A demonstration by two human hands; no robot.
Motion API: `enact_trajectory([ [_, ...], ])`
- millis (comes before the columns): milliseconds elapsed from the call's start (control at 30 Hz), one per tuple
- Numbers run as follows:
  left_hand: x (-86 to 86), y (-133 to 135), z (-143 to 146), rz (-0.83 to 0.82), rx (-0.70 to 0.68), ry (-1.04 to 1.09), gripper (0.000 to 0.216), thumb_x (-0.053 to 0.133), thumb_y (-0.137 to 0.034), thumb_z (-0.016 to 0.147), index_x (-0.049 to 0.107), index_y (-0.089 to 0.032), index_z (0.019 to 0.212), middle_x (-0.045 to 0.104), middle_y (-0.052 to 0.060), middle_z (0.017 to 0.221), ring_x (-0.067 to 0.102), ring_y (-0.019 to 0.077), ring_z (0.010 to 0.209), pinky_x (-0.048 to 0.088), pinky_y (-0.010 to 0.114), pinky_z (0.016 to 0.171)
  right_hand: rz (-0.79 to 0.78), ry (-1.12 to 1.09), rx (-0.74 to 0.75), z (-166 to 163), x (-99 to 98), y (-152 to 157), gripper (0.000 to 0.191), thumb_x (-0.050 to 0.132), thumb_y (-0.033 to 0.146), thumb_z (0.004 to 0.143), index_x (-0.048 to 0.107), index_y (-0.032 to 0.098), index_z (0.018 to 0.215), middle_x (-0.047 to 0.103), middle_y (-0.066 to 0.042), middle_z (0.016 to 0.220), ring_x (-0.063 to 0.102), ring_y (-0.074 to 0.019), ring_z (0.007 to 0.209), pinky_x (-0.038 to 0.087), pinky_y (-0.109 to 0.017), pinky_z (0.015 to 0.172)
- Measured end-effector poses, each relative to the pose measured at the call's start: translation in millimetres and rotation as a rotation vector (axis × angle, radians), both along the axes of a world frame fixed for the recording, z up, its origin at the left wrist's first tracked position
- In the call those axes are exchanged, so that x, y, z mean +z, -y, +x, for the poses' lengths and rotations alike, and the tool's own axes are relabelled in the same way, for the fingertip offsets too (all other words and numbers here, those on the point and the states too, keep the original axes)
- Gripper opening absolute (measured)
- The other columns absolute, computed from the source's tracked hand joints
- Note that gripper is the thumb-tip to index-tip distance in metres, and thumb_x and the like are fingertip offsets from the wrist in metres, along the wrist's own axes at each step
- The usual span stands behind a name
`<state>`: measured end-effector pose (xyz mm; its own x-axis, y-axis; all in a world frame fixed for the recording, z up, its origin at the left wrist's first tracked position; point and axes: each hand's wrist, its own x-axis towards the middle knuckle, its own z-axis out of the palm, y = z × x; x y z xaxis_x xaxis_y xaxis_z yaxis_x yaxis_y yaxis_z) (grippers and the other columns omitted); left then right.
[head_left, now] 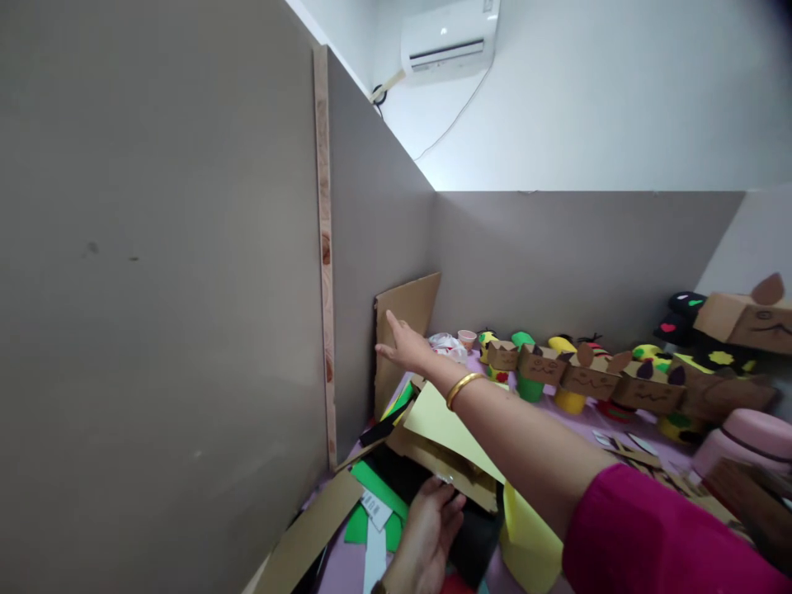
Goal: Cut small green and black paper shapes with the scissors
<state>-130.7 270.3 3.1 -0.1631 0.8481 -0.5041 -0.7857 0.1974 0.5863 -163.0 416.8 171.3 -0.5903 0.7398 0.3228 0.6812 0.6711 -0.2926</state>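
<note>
My right hand reaches away from me, wearing a gold bangle, with its fingers stretched out and apart. Just beyond it, a brown cardboard sheet leans upright against the grey partition; I cannot tell whether the fingers touch it. Low in the picture is my left hand, its fingers loosely bent and nothing plainly gripped. It lies over black sheet material, close to the front edge of a cardboard piece. Pale yellow sheet covers that cardboard, partly hidden by my right forearm.
Grey partition panels stand at the left and back. Several cardboard animal faces on coloured cups line the right side. A pink rounded container, cardboard scraps, green sheets and a paper cup are also on the table.
</note>
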Motion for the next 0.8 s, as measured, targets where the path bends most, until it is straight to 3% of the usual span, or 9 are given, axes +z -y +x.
enact_trajectory([
  [200,2.7,-4.4,-2.8,0.017,-0.041,-0.022,0.016,0.057,-0.002,0.073,0.058,-0.016,0.08,0.067,0.004,0.069,0.066,0.0141,0.06,0.046,0.021,0.056,-0.015,0.063,-0.017,5.1,-10.8,-7.0,0.078,0.055,0.038,0.083,0.01,0.016,0.143,0.035,-0.02,0.141,0.048,-0.0299,0.117,0.043,-0.042,0.09],
  [367,4.7,-5.5,-6.5,0.045,-0.049,-0.012,0.019,0.054,0.001,0.074,0.058,-0.013,0.087,0.068,0.006,0.075,0.066,0.0144,0.062,0.045,0.022,0.057,-0.056,0.179,0.032,20.5,-10.6,-1.3,0.053,0.053,0.039,0.087,0.036,0.02,0.133,0.041,-0.012,0.137,0.049,-0.0288,0.114,0.041,-0.05,0.092],
  [500,9.8,-4.1,-11.7,0.101,-0.024,0.002,0.028,0.049,0.005,0.073,0.057,-0.014,0.091,0.068,0.008,0.085,0.067,0.0143,0.066,0.046,0.023,0.061,-0.169,0.378,0.127,50.2,-20.5,14.4,0.085,0.068,0.054,0.065,0.038,0.015,0.134,0.05,-0.018,0.131,0.049,-0.0322,0.116,0.041,-0.039,0.093],
  [600,14.8,-3.9,-11.7,0.172,0.013,0.024,0.036,0.046,0.008,0.07,0.057,-0.018,0.093,0.067,0.006,0.095,0.067,0.0142,0.075,0.047,0.024,0.068,-0.245,0.509,0.101,71.2,-32.3,31.0,0.098,0.07,0.063,0.053,0.04,0.015,0.133,0.059,-0.02,0.118,0.058,-0.0375,0.103,0.047,-0.043,0.08],
  [800,19.7,-7.7,-5.1,0.272,0.084,0.095,0.037,0.042,0.006,0.075,0.056,-0.021,0.097,0.066,0.003,0.093,0.065,0.0128,0.083,0.048,0.025,0.075,-0.237,0.569,0.0,83.1,-51.1,56.8,0.096,0.063,0.061,0.062,0.027,0.014,0.137,0.057,-0.024,0.116,0.06,-0.0379,0.097,0.048,-0.04,0.07],
])
